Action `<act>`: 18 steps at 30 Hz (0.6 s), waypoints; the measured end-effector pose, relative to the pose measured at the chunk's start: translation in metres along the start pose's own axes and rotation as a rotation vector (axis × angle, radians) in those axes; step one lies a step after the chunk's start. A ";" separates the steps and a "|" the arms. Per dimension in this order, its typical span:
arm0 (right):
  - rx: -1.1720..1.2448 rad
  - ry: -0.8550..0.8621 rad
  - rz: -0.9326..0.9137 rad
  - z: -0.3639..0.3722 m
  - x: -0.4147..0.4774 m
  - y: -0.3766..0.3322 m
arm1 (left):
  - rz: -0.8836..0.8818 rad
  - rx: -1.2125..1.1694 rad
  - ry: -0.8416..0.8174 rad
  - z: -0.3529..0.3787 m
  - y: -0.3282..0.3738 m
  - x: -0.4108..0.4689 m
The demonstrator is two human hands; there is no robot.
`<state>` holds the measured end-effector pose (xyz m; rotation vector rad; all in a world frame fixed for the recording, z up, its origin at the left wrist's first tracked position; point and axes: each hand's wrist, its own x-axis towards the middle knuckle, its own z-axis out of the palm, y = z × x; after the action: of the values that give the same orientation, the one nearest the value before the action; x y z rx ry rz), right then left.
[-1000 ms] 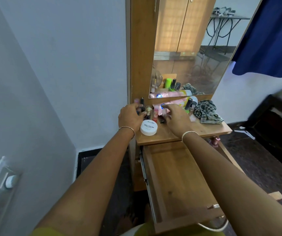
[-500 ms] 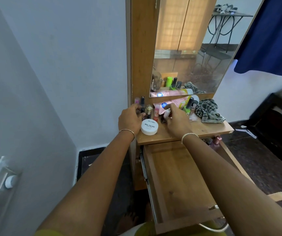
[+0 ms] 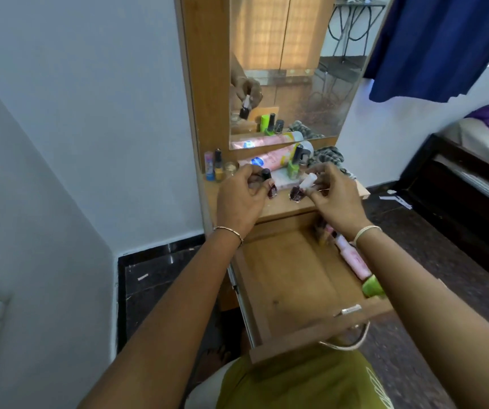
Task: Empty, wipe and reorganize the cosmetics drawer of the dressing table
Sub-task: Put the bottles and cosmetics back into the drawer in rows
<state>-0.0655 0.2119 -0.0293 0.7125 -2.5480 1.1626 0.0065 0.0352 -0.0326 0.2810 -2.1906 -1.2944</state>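
Note:
The wooden drawer (image 3: 284, 278) of the dressing table stands pulled out below my arms. A pink tube with a green cap (image 3: 355, 264) and a few small bottles lie along its right side. My left hand (image 3: 241, 199) holds a dark red nail polish bottle with a black cap (image 3: 270, 184) above the tabletop (image 3: 281, 206). My right hand (image 3: 334, 196) holds another dark nail polish bottle with a white cap (image 3: 302, 187). Both bottles hang tilted just above the wood.
More cosmetics stand at the back of the tabletop: small bottles (image 3: 218, 166) at the left, a lying pink tube (image 3: 272, 159), a green bottle (image 3: 293, 166), a checked cloth (image 3: 330, 154). A mirror (image 3: 290, 69) rises behind. A bed (image 3: 473, 160) is at the right.
Both hands have lifted off the cluster of cosmetics, each with a nail polish bottle, and drawn back toward me. The white round jar is out of sight now. The camera has tilted down.

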 end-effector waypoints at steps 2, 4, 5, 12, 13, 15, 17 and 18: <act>-0.019 -0.010 0.030 -0.015 -0.015 0.013 | 0.004 0.002 -0.059 0.018 0.003 -0.013; -0.029 -0.048 0.068 -0.029 -0.029 0.030 | -0.003 -0.009 -0.133 0.037 0.003 -0.026; -0.027 -0.076 0.085 -0.035 -0.036 0.037 | -0.017 -0.024 -0.175 0.046 0.002 -0.033; -0.160 -0.179 0.127 -0.056 -0.062 0.087 | -0.099 0.042 -0.391 0.100 -0.012 -0.064; -0.179 -0.193 0.122 -0.055 -0.063 0.091 | -0.103 0.070 -0.406 0.107 -0.013 -0.064; -0.222 -0.221 0.112 -0.052 -0.064 0.098 | -0.108 0.126 -0.434 0.120 -0.015 -0.064; -0.267 -0.235 0.105 -0.047 -0.064 0.103 | -0.104 0.163 -0.468 0.129 -0.016 -0.064; -0.287 -0.238 0.104 -0.045 -0.063 0.106 | -0.104 0.180 -0.483 0.134 -0.017 -0.063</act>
<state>-0.0667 0.3268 -0.0936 0.6892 -2.8996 0.7521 -0.0203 0.1533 -0.1194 0.1629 -2.7389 -1.3262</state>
